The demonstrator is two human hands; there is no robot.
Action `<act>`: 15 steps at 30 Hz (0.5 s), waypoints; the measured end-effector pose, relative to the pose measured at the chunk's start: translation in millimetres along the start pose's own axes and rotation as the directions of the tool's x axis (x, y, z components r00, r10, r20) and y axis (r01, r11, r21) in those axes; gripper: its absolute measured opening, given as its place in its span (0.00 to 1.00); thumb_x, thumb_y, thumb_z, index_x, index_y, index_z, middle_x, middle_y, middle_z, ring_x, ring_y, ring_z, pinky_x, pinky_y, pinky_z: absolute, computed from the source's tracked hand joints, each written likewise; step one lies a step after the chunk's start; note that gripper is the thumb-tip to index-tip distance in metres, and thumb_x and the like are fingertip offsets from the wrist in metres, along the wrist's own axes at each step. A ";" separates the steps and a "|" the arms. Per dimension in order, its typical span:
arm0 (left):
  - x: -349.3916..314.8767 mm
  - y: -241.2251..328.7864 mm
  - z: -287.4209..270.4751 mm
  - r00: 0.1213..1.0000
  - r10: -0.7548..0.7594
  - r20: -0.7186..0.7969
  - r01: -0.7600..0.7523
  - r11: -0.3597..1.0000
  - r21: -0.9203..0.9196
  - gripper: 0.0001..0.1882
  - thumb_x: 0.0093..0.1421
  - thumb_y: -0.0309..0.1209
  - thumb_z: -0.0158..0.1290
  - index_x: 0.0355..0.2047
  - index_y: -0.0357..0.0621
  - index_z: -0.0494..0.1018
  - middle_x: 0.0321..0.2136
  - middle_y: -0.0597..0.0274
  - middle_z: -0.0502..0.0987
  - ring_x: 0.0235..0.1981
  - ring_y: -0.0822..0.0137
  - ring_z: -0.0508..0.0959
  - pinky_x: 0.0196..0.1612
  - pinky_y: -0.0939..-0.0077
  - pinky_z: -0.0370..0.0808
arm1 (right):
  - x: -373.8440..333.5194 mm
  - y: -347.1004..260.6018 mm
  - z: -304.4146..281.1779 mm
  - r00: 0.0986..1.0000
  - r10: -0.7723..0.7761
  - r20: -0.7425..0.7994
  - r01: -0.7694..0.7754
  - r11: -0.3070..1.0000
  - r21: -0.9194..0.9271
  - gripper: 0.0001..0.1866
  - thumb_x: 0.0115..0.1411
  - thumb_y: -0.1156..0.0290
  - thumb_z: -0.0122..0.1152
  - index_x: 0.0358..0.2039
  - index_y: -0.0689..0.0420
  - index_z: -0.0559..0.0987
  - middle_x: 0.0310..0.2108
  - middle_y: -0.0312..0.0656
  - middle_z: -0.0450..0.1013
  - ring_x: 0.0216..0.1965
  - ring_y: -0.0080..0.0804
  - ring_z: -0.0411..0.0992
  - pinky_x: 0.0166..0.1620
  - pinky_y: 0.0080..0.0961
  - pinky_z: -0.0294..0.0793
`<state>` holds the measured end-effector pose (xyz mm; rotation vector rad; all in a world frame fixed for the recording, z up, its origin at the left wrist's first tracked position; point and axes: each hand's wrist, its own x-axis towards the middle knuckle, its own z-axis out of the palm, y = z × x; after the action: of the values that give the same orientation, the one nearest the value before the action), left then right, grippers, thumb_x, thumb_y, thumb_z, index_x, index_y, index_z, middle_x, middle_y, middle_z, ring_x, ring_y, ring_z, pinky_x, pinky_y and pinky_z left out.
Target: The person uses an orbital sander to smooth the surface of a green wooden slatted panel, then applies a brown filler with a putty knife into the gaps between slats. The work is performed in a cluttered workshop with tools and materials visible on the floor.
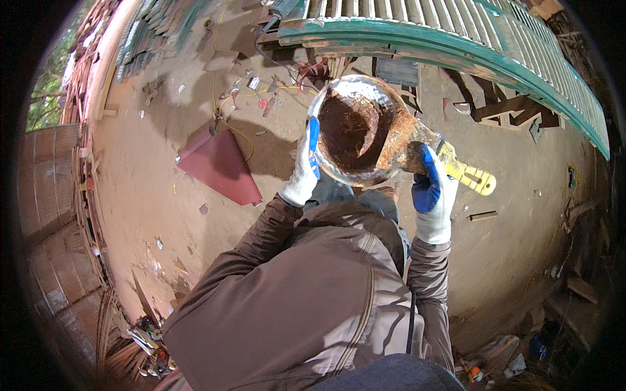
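Note:
My left hand (304, 171), in a white glove with blue coating, grips the left side of a round, whitish, smeared bowl (365, 86). Brown paste (345, 127) coats the bowl's inside and lies thick on its left. In my right hand (433, 192), gloved the same way, is a putty knife (403, 138) with a wide, rusty-brown blade and a yellow handle (478, 179). The fingers close round it where blade and handle meet. Its blade reaches over the bowl's right side; whether the edge touches the paste I cannot tell.
A green-edged slatted shutter (417, 32) lies raised across the far side, with wooden scraps (518, 111) under it. Dark red sheet material (222, 166) rests on the dusty floor at left, near a yellow cord (248, 146). Debris lines the right edge.

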<state>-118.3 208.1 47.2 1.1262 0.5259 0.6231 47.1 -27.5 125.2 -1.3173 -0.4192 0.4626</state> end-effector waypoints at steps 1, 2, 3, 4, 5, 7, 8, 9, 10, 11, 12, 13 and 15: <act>6.6 -1.8 -17.4 0.998 0.053 0.030 -0.057 0.989 0.136 0.32 0.77 0.44 0.39 0.74 0.38 0.51 0.74 0.59 0.54 0.73 0.64 0.57 0.75 0.66 0.52 | 2.6 -6.1 21.3 0.994 0.020 -0.108 -0.028 0.997 -0.078 0.17 0.69 0.79 0.55 0.57 0.65 0.77 0.56 0.45 0.75 0.53 0.29 0.75 0.58 0.28 0.74; 16.1 2.3 -32.7 0.992 0.111 0.065 -0.124 0.955 0.271 0.32 0.76 0.43 0.40 0.73 0.37 0.53 0.72 0.57 0.57 0.72 0.63 0.59 0.74 0.66 0.54 | 9.3 -15.0 48.4 0.977 0.027 -0.210 -0.059 0.987 -0.146 0.17 0.69 0.79 0.56 0.57 0.65 0.77 0.54 0.44 0.75 0.52 0.27 0.75 0.57 0.27 0.74; 23.1 5.6 -47.1 0.995 0.088 0.039 -0.095 0.956 0.277 0.31 0.76 0.42 0.42 0.72 0.36 0.54 0.71 0.55 0.59 0.72 0.63 0.60 0.73 0.67 0.55 | 18.2 -13.7 72.2 0.958 0.036 -0.284 -0.052 0.997 -0.048 0.17 0.69 0.80 0.56 0.57 0.64 0.77 0.53 0.42 0.76 0.50 0.27 0.75 0.55 0.25 0.75; 32.8 13.8 -56.2 0.998 0.063 0.019 -0.066 0.958 0.278 0.31 0.76 0.41 0.43 0.71 0.35 0.56 0.70 0.54 0.61 0.71 0.63 0.61 0.73 0.68 0.57 | 28.0 -14.4 95.7 0.931 0.042 -0.362 -0.028 0.999 0.044 0.17 0.68 0.80 0.57 0.57 0.64 0.76 0.51 0.40 0.76 0.49 0.26 0.75 0.54 0.24 0.75; 39.0 38.4 -55.5 0.998 -0.052 -0.043 0.058 0.988 0.143 0.31 0.75 0.40 0.45 0.71 0.35 0.56 0.69 0.54 0.62 0.70 0.64 0.62 0.72 0.69 0.59 | 37.1 4.2 106.4 0.937 -0.062 -0.345 0.033 0.996 -0.088 0.17 0.68 0.79 0.58 0.57 0.64 0.75 0.52 0.41 0.76 0.49 0.26 0.75 0.54 0.25 0.75; 50.4 45.7 -96.1 0.976 -0.181 -0.121 0.175 0.983 -0.054 0.30 0.75 0.40 0.45 0.71 0.36 0.57 0.68 0.56 0.64 0.69 0.65 0.64 0.71 0.69 0.60 | 65.8 24.5 141.0 0.911 -0.378 -0.164 0.257 0.832 -0.492 0.16 0.69 0.77 0.59 0.56 0.64 0.76 0.52 0.44 0.77 0.49 0.31 0.76 0.54 0.28 0.75; 49.8 43.7 -129.1 0.963 -0.218 -0.156 0.199 0.972 -0.128 0.29 0.75 0.40 0.45 0.70 0.37 0.58 0.67 0.57 0.65 0.68 0.66 0.65 0.71 0.68 0.61 | 83.3 28.7 163.9 0.889 -0.457 -0.036 0.305 0.647 -0.699 0.16 0.68 0.77 0.59 0.55 0.64 0.77 0.51 0.48 0.78 0.50 0.38 0.77 0.54 0.31 0.76; 52.0 39.2 -162.4 0.953 -0.250 -0.171 0.218 0.958 -0.187 0.29 0.75 0.40 0.45 0.70 0.37 0.58 0.67 0.58 0.65 0.67 0.67 0.66 0.71 0.68 0.62 | 104.3 39.5 182.2 0.819 -0.565 0.095 0.416 0.471 -0.778 0.17 0.67 0.76 0.61 0.55 0.63 0.77 0.51 0.48 0.78 0.51 0.42 0.77 0.53 0.33 0.76; 54.4 36.2 -199.3 0.956 -0.254 -0.145 0.226 0.956 -0.186 0.29 0.75 0.40 0.44 0.70 0.39 0.58 0.67 0.58 0.65 0.67 0.66 0.66 0.71 0.67 0.62 | 124.8 54.1 197.0 0.734 -0.637 0.236 0.501 0.273 -0.821 0.18 0.65 0.76 0.63 0.55 0.63 0.77 0.52 0.48 0.78 0.51 0.45 0.77 0.53 0.35 0.77; 55.4 33.5 -237.6 0.959 -0.255 -0.126 0.231 0.956 -0.182 0.28 0.76 0.40 0.44 0.71 0.40 0.58 0.67 0.58 0.65 0.67 0.65 0.66 0.71 0.66 0.62 | 139.2 70.4 212.5 0.734 -0.639 0.231 0.485 0.256 -0.836 0.19 0.64 0.74 0.65 0.55 0.62 0.78 0.52 0.47 0.78 0.52 0.45 0.77 0.53 0.37 0.76; 52.7 51.9 -256.2 0.969 -0.229 -0.093 0.226 0.973 -0.043 0.28 0.76 0.41 0.43 0.71 0.42 0.57 0.67 0.58 0.64 0.67 0.64 0.66 0.71 0.65 0.63 | 151.1 90.5 225.4 0.736 -0.640 0.222 0.461 0.233 -0.856 0.20 0.62 0.72 0.67 0.55 0.61 0.78 0.53 0.46 0.78 0.52 0.45 0.77 0.53 0.38 0.76; 57.6 66.8 -267.0 0.950 -0.270 -0.156 0.267 0.963 -0.037 0.30 0.76 0.43 0.42 0.72 0.42 0.56 0.68 0.58 0.64 0.67 0.63 0.66 0.71 0.64 0.63 | 160.3 118.2 237.9 0.702 -0.678 0.220 0.418 0.141 -0.897 0.22 0.60 0.70 0.68 0.55 0.57 0.78 0.54 0.45 0.77 0.53 0.43 0.76 0.54 0.38 0.74; 67.4 95.9 -289.8 0.894 -0.347 -0.284 0.348 0.936 -0.049 0.32 0.75 0.48 0.40 0.73 0.44 0.53 0.68 0.59 0.63 0.68 0.61 0.65 0.71 0.63 0.63 | 172.8 151.2 258.5 0.660 -0.703 0.266 0.409 0.039 -0.912 0.26 0.60 0.70 0.68 0.59 0.53 0.74 0.54 0.44 0.77 0.53 0.43 0.75 0.53 0.42 0.74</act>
<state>-282.2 473.8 32.2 0.9162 0.9586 0.4729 39.3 306.2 34.8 -2.1455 -1.0573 -0.8773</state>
